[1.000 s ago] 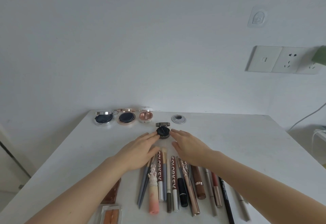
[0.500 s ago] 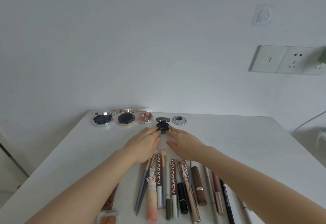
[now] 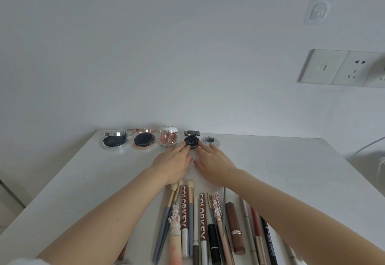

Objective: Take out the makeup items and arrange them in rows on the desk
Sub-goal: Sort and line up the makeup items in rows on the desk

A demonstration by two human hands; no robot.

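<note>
Both hands have slid the black compact (image 3: 191,141) farther up the bench (image 3: 291,171), left hand (image 3: 173,163) and right hand (image 3: 212,163) flanking it, straight fingertips touching its sides.

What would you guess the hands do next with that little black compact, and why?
Probably let go and draw back. The small black compact already sits in the back row beside the pink compact, with straight fingers of the left hand and right hand touching its sides.
</note>
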